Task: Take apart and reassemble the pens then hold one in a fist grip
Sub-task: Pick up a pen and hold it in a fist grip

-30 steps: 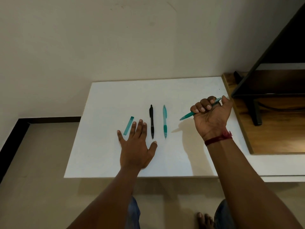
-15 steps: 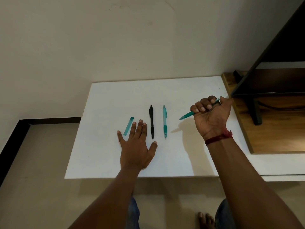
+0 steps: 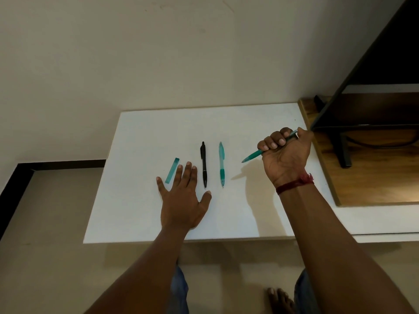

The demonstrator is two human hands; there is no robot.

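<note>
Green plastic shows in the fist: a green pen (image 3: 251, 155) is gripped by the right hand (image 3: 285, 155), with all four fingers curled round the barrel and the thumb set by its upper end. It is held well to the right of the black pen (image 3: 203, 164), raised above the table (image 3: 136, 211), with the tip slanted down and back toward the black pen. A second green pen (image 3: 221, 164) is laid just to the right of the black pen, parallel to it and apart from it. The left hand (image 3: 183, 196) is spread flat on the table just to the left of the black pen, fingers straight, nothing held. A short green strip (image 3: 172, 170), perhaps a cap, is laid farther to the left of the black pen; whether it is touched by a fingertip cannot be told.

The last step, the fist grip, is judged to be in hand and nearly done. To do it well, the barrel should be wrapped by the whole palm rather than pinched at the fingertips. The thumb should be closed firmly so that nothing slips, and the wrist steadied with the tip kept clear of the table. If the strip belongs to a pen, reassembly may be judged incomplete.
</note>
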